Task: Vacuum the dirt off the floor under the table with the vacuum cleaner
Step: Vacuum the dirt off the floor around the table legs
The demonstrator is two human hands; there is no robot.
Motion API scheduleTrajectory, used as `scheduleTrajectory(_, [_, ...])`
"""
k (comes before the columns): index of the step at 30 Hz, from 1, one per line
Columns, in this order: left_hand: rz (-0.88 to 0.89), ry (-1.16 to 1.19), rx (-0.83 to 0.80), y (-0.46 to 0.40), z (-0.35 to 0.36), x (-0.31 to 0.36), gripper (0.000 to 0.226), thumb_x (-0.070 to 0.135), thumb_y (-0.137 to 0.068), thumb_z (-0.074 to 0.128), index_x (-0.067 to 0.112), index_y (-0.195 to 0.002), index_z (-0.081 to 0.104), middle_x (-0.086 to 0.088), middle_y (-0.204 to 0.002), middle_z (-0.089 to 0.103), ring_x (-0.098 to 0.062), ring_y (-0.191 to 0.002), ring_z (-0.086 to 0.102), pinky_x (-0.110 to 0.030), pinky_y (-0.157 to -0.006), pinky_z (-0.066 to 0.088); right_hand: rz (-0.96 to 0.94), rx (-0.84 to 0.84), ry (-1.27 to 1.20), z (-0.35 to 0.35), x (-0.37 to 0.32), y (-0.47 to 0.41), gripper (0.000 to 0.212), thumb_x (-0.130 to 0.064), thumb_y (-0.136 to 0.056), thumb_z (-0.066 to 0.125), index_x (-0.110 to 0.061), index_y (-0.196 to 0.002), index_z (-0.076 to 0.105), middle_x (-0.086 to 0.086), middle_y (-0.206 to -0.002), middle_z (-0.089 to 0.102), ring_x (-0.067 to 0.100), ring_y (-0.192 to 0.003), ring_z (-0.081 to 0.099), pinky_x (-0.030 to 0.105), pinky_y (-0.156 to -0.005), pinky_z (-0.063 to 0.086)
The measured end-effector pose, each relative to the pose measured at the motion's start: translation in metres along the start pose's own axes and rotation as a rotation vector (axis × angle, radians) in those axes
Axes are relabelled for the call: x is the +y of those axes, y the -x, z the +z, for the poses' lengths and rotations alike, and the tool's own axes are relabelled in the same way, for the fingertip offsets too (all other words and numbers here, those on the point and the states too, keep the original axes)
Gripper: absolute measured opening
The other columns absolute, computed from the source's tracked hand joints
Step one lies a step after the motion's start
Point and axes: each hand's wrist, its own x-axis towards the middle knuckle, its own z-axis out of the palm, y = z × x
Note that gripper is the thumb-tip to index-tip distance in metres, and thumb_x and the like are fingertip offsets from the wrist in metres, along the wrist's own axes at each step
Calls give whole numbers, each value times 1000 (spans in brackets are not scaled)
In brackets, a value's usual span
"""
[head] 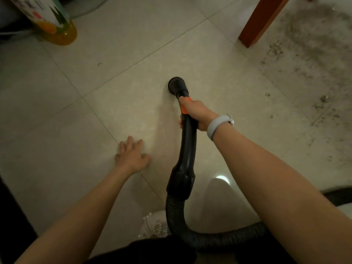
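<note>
Fingers of right hand (194, 113) curled around black vacuum wand (187, 138), round nozzle (176, 85) on tile at centre frame. Left hand (131, 155) flat, fingers spread on floor (95, 73). Dirt (312, 60) upper right beside table leg (261, 20). Bottle (57, 25) upper left, yellow liquid inside.

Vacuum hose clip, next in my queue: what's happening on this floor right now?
A person grips the black vacuum hose near its nozzle with the right hand, nozzle down on clean tile. The left hand rests flat on the floor. The dirt lies off to the right by the wooden table leg, not yet reached.
</note>
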Motion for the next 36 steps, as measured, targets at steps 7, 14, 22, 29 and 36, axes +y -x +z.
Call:
scheduleTrajectory(7, [148,110,117,-7,-33,33,57,38,-96,46,10,-144,35,-14,-154,22,-30,-142,20,-40,-114,24,91,9,-75,-10,69,71,27,-32,-98,46,-9,-84,43,10,-65,48,20,-43,53,30,-45,51])
scheduleTrajectory(14, [288,-107,-3,-7,-28,68,64,43,-97,42,22,-152,15,-7,-160,6,-28,-146,7,-41,-116,19,101,228,-145,-52,91,96,27,-31,-98,47,-8,-84,44,12,-68,47,18,-40,51,26,-40,49])
scheduleTrajectory(22, [254,-273,-86,-19,-5,54,64,40,-99,38,22,-153,8,-3,-160,-11,-27,-146,-10,-41,-118,14,35,88,-29,-20,77,71,27,-29,-95,49,-12,-75,44,8,-64,50,24,-44,55,34,-49,52])
scheduleTrajectory(29, [248,-187,-88,-23,-8,53,61,44,-97,41,20,-150,22,-6,-160,-3,-29,-146,-5,-40,-118,11,35,362,-166,-60,74,60,27,-34,-95,49,-9,-84,46,9,-68,50,23,-43,55,31,-47,50])
scheduleTrajectory(36, [340,362,-116,13,-23,102,31,31,-97,49,10,-118,60,-10,-120,61,-25,-114,57,-35,-100,41,104,417,-434,-60,77,66,29,-34,-96,49,-11,-80,43,9,-70,46,21,-44,51,30,-47,49])
